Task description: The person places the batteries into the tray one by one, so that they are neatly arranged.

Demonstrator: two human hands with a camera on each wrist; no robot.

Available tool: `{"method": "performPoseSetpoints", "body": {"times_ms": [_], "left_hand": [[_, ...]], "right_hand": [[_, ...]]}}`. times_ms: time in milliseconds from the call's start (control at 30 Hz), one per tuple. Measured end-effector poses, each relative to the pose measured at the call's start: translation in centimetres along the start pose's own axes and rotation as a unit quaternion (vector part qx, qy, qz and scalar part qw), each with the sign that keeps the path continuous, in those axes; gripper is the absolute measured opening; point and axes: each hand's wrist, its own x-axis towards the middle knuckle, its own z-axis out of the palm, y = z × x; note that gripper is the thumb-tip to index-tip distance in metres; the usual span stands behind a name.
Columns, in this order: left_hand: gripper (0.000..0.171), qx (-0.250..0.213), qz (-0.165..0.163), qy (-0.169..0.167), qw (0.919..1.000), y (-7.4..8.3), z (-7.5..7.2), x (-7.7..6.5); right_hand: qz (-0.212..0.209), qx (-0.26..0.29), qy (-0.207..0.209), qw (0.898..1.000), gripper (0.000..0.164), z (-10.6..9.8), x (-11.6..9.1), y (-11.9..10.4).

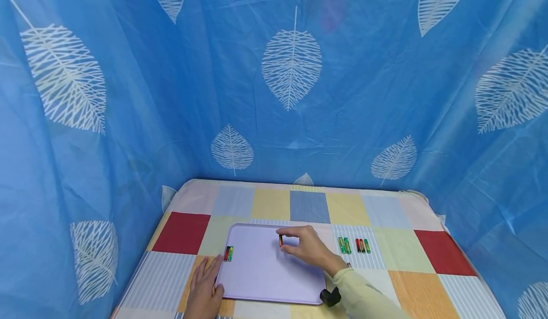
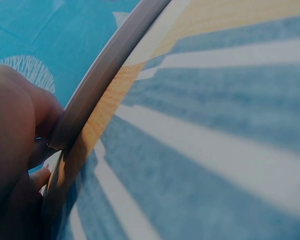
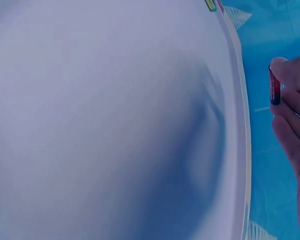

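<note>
A lilac tray [image 1: 269, 276] lies on a patchwork cloth. Over its upper right part my right hand [image 1: 310, 247] pinches a small battery [image 1: 280, 241] upright between thumb and fingers. In the right wrist view the battery [image 3: 274, 87] looks red and dark, and the hand's shadow falls on the tray [image 3: 115, 125]. Inside the tray by its left rim, a red battery [image 1: 226, 254] and a green battery [image 1: 230, 254] lie side by side. My left hand [image 1: 206, 285] rests at the tray's left edge, relaxed fingers touching the rim [image 2: 97, 82].
Right of the tray lie two larger green batteries [image 1: 344, 245] and a row of three thinner batteries [image 1: 363, 245], red to green. A black wrist device [image 1: 330, 297] overlaps the tray's lower right corner. Blue leaf-patterned curtains [image 1: 291, 133] enclose the table.
</note>
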Motion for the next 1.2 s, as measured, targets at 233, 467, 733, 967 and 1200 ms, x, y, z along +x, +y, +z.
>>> {"method": "performPoseSetpoints", "body": {"times_ms": [233, 467, 733, 967, 1200], "left_hand": [[0.072, 0.008, 0.015, 0.003, 0.9998, -0.1, 0.1, -0.1], [0.072, 0.001, 0.002, -0.004, 1.0000, 0.0, 0.0, -0.1], [0.073, -0.002, -0.013, -0.006, 0.9999, 0.1, 0.0, -0.1], [0.073, 0.009, -0.016, -0.011, 0.9998, 0.1, -0.1, 0.1], [0.073, 0.015, -0.006, -0.011, 0.9998, 0.1, -0.2, 0.1]], "right_hand": [[0.013, 0.031, -0.008, 0.999, 0.043, 2.0, 1.1, -0.8], [0.019, 0.056, -0.009, 0.998, 0.042, 3.8, 2.1, -1.9], [-0.003, 0.066, -0.005, 0.998, 0.041, 5.8, 3.2, -3.1], [-0.003, 0.076, -0.010, 0.997, 0.041, 7.5, 4.0, -4.1], [0.009, 0.070, -0.005, 0.997, 0.040, 9.4, 4.5, -5.0]]}}
